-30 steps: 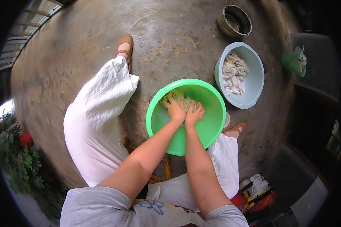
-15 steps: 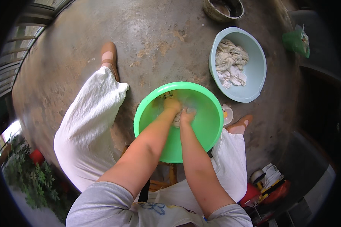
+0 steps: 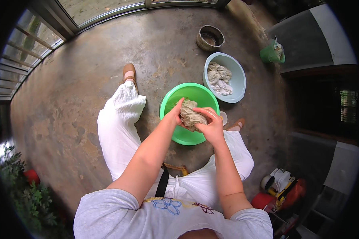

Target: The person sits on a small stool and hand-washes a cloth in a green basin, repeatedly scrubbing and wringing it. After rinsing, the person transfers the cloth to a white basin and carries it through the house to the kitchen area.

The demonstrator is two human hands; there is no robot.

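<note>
A crumpled, wet-looking beige cloth point(image 3: 193, 114) is bunched between my two hands above the bright green basin point(image 3: 189, 140). My left hand point(image 3: 177, 113) cups it from the left side, its fingers partly hidden behind the cloth. From the right, my right hand point(image 3: 212, 126) grips it with the thumb below and the fingers curled over its edge. The basin stands on the floor between my legs. Just beyond it to the right, a pale blue basin point(image 3: 238, 81) holds more crumpled beige and white cloth point(image 3: 221, 79).
A small white bowl point(image 3: 224, 118) sits between the green basin and my right shoe. Farther off are a dark metal pot point(image 3: 210, 38) and a green bin point(image 3: 272, 52). Plants point(image 3: 32, 199) line the left, assorted items point(image 3: 281, 187) the lower right. Concrete floor point(image 3: 83, 99) surrounds me.
Both hands have come up out of the green basin, lifting the beige cloth with them. The view has shifted, so the glazed doors at the far side show more.
</note>
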